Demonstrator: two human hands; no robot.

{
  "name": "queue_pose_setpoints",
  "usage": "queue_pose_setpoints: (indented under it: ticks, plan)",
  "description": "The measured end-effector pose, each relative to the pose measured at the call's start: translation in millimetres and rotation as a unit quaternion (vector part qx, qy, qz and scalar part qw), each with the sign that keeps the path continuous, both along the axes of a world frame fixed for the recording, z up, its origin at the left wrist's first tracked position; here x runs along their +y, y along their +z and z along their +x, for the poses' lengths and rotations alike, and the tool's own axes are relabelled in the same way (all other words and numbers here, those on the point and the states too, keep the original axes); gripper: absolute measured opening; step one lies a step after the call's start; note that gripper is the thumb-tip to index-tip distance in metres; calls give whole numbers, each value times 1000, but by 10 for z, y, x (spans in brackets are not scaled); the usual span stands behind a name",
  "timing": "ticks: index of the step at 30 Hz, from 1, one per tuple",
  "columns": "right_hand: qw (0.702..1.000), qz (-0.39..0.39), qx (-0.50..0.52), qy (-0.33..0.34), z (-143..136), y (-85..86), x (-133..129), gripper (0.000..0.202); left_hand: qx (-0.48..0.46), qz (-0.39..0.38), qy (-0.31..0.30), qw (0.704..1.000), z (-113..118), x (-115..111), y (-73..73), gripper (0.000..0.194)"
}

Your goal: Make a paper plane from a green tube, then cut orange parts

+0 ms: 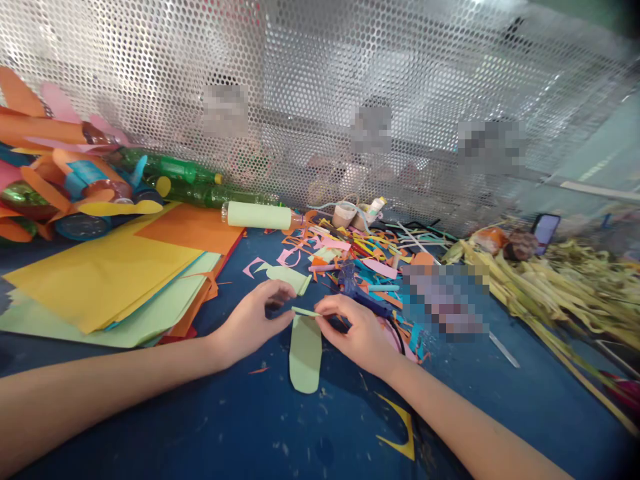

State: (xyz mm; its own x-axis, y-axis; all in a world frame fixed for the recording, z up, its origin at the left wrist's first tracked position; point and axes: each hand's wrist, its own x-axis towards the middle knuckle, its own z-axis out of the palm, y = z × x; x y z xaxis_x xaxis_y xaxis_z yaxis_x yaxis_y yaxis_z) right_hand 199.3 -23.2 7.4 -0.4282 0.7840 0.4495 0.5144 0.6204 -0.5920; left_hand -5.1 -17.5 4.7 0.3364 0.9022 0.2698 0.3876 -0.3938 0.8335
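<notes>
Pale green, a rounded paper piece (305, 360) is pinched at the right end of its narrow, apparently folded top edge by the thumb and finger of the right hand (353, 327). At the other end of that edge the left hand (255, 317) is curled, its thumb brought close; whether a pinch is made there cannot be told. By this two-sided hold the edge is seemingly kept level, with the paper piece's rounded end pointed toward the wearer. Just beyond the paper piece, a second green piece (287, 276) is laid; farther beyond, a paper-wrapped bottle (259, 216) is rested on its side. To its left, coloured sheets (115, 267) are stacked, probably for easy reach; beyond and to its right, paper scraps (381, 268) are heaped, likely out of the way. Beneath it all, a blue table (225, 427) is flecked with bits. Well beyond the paper piece, the room is bounded by a perforated metal screen (310, 60).
</notes>
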Motion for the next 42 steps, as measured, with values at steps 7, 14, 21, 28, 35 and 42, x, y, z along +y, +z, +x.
queue_pose_setpoints:
  ticks: [7, 14, 21, 28, 35, 42]
  plan:
    - [997, 37, -68, -21, -1, 41, 19, 7, 80, 18, -24, 996, 4, -15, 39, 11]
    - [993, 55, -102, -12, 5, 51, 31, 12, 97, 38, -43, 994, 4, -15, 67, 15]
    - [991, 61, -120, 9, -15, 42, 29, 8, 113, 66, -30, 991, 9, -25, 24, 18]
    - [944, 129, -183, -243, 256, 133, 187, 23, 141, 66, -37, 987, 18, -33, 32, 18]
    - [914, 69, -322, -238, 542, -59, 400, 39, 143, 59, -34, 987, 30, -33, 40, 12]
    - [948, 67, -193, -244, 545, 15, 407, 27, 111, 59, -8, 992, 23, -41, 67, 15]
